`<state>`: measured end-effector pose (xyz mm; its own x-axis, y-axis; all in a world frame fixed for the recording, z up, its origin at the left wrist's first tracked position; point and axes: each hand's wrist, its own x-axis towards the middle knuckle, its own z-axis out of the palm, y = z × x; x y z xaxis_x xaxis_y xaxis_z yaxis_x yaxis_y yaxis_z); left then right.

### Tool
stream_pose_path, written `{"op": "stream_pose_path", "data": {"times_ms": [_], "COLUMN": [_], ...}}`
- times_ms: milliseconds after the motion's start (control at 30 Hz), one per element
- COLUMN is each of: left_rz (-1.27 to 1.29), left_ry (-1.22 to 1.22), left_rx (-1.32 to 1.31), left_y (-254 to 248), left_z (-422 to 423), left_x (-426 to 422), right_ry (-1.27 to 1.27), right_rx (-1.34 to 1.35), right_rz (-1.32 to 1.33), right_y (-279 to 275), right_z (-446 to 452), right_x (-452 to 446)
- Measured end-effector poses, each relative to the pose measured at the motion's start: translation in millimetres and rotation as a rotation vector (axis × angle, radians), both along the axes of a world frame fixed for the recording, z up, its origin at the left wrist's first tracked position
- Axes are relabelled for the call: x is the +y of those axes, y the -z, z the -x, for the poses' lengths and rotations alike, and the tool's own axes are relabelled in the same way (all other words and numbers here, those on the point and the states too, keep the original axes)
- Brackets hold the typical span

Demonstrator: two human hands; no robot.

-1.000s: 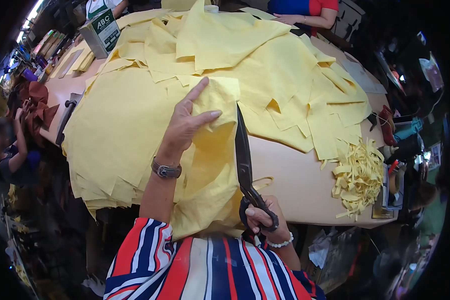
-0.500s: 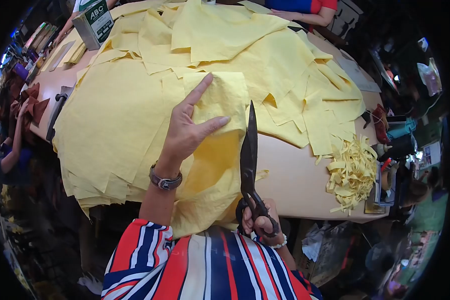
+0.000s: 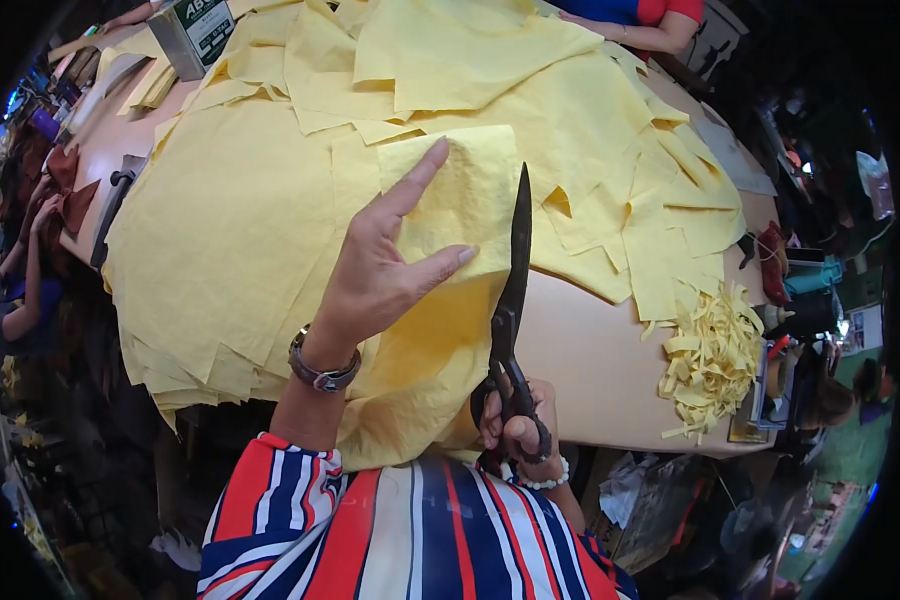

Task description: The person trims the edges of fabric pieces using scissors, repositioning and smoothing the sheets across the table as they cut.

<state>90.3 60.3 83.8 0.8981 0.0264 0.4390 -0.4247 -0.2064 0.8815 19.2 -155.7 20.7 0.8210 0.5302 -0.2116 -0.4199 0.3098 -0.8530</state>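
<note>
A yellow cloth piece (image 3: pixel 462 195) lies under my left hand (image 3: pixel 385 255) and hangs in folds toward my lap. My left index finger and thumb are stretched wide apart on its surface; the other fingers are hidden. Black metal scissors (image 3: pixel 511 300) point away from me along the cloth's right edge, their blades looking closed together. My right hand (image 3: pixel 520 425) grips their handles, low by the table's front edge. Around and beyond my left hand spreads a broad layered pile of yellow cloth (image 3: pixel 230 230).
Thin yellow offcuts (image 3: pixel 710 355) heap on the tan table (image 3: pixel 580 350) at right. A green and white can (image 3: pixel 192 38) stands at far left. One person's arm (image 3: pixel 650 36) rests at the far side; another person (image 3: pixel 30 290) handles brown pieces (image 3: pixel 73 190) at left.
The scissors now stand slightly further right and nearer upright beside the cloth edge. My left hand keeps its spread pose on the cloth. The view has shifted a little.
</note>
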Motion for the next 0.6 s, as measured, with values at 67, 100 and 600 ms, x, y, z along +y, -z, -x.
{"op": "stream_pose_path", "data": {"times_ms": [67,100,600], "left_rz": [0.001,-0.005,0.024], "left_ry": [-0.001,-0.008,0.024], "left_rx": [0.006,0.007,0.009], "left_y": [1.7,1.9,3.3], "left_z": [-1.2,-1.0,-1.1], "left_x": [0.6,0.7,-3.0], "right_ry": [-0.001,-0.002,0.015], "right_rx": [0.004,0.002,0.014], "right_rz": [-0.002,-0.004,0.026], "right_y": [0.8,0.6,-5.0], "right_z": [-0.7,-0.2,2.8], "right_x": [0.3,0.4,0.5]}}
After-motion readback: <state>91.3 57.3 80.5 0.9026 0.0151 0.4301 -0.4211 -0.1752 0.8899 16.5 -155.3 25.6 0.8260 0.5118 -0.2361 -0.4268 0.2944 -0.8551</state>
